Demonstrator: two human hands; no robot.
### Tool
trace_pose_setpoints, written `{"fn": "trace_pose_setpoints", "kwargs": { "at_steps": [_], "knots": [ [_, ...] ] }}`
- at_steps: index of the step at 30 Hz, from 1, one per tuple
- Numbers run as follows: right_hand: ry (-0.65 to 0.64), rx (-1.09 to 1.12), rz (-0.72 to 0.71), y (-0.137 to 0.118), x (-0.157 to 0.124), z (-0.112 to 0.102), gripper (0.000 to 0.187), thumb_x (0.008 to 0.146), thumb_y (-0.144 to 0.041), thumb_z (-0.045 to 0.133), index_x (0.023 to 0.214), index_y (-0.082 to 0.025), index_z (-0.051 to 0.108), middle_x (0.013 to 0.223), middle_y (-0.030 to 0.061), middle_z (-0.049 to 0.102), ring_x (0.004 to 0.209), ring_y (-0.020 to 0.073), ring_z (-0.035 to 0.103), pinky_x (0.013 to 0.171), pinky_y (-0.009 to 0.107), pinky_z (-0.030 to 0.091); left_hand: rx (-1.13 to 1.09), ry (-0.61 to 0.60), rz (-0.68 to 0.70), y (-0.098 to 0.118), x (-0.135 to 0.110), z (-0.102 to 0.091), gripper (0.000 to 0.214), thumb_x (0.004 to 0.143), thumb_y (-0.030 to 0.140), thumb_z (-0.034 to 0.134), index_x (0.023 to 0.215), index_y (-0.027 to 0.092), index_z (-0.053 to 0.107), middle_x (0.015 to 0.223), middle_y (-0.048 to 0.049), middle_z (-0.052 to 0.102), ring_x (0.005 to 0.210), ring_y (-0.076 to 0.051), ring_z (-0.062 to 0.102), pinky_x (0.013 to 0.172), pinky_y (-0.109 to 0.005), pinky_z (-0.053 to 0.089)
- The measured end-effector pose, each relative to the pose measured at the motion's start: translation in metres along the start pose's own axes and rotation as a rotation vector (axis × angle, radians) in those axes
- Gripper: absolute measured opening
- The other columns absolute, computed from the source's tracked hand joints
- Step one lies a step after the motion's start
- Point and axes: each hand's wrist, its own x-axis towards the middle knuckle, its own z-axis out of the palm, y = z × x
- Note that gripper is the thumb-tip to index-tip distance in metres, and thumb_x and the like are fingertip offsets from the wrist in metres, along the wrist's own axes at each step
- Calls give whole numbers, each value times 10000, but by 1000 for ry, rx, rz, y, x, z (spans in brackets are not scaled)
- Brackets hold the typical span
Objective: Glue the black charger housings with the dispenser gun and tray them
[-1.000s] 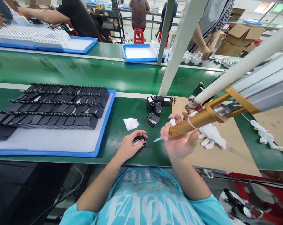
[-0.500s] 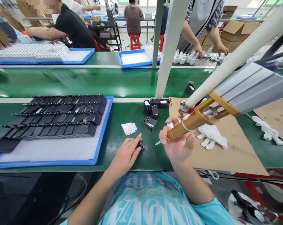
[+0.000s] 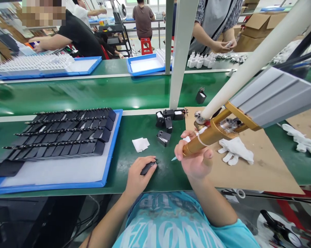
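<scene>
Near the front edge of the tabletop [image 3: 168, 181], the left hand [image 3: 137, 174] pinches 1 case [image 3: 147, 168]; the right hand [image 3: 195, 163] grips a tool [image 3: 199, 142], whose tip [image 3: 174, 158] could scratch the case if it slips.

Turquoise shirt [image 3: 189, 215]; white lettering [image 3: 162, 229]; short sleeves [image 3: 234, 234]

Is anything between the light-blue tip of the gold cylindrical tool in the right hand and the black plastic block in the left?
Only the left hand, its thumb and fingertips around the black block near the end facing the light-blue tip. No other visible object stands between block and gold tool.
</scene>
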Motion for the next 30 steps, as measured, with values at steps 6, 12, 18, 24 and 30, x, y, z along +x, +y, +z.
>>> {"fn": "trace_pose_setpoints", "kwargs": {
  "at_steps": [6,12,18,24,30],
  "knots": [
    [18,-45,27,-2,0,-3,418,802,-648,517,994,-277,512,999,8,575,418,81,533,379,273,386,457,29,99,1,-8,5,238,944,306,541,1148,229,636,1111,-61,725,907,-228,659,767,-334,500],
    [7,-37,31,-4,0,-4,413,801,-649,514,997,-286,525,1006,6,568,418,80,535,371,268,372,702,-74,149,5,-7,1,299,933,358,563,1192,219,615,939,-72,725,791,-240,639,658,-333,422],
    [13,-19,17,-3,1,-5,403,807,-630,524,1013,-284,505,1001,3,581,423,89,550,385,278,395,521,-167,76,2,-1,-4,276,940,329,516,1166,200,608,894,-84,671,801,-239,642,705,-335,448],
    [42,-52,-9,-2,2,-9,444,794,-630,547,1068,-285,485,1058,24,600,447,100,572,406,288,404,-532,-122,-476,-4,7,-8,432,963,511,375,1249,214,503,871,-48,640,744,-202,634,667,-329,512],
    [43,-43,-49,-1,4,-14,434,813,-593,554,1121,-292,503,1123,39,610,468,97,573,404,275,385,-1264,-65,-620,7,11,-5,402,950,491,413,1183,195,555,715,-14,521,570,-123,488,561,-276,423]
  ]
}}
